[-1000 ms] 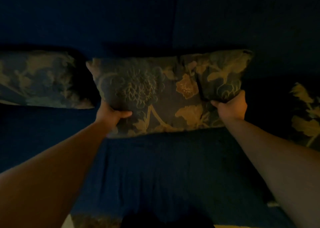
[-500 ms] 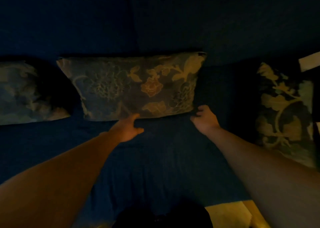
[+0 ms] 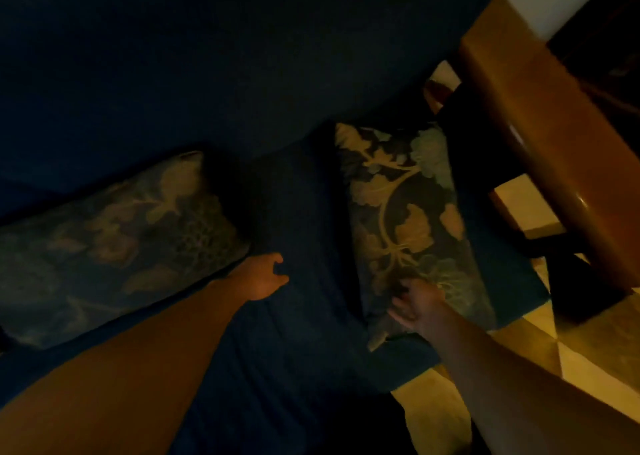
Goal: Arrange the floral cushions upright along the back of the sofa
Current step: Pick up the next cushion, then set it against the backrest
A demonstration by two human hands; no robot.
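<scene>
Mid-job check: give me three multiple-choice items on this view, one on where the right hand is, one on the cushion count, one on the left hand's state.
1. The right hand is at:
A. the near end of the right-side floral cushion
B. the wooden table
C. the dark blue sofa back

2. Floral cushions in view:
A. one
B. two
C. four

3. The left hand is:
A. gripping the left-side floral cushion
B. open, holding nothing
C. out of view

Answers: 1 A, fingers meet that cushion's end; 2 B, one each side; 3 B, fingers spread above the seat.

Two flowery cushions are seen on the dark blue sofa (image 3: 304,344). One cushion (image 3: 114,247) is left. The other cushion (image 3: 408,219) is right.
</scene>
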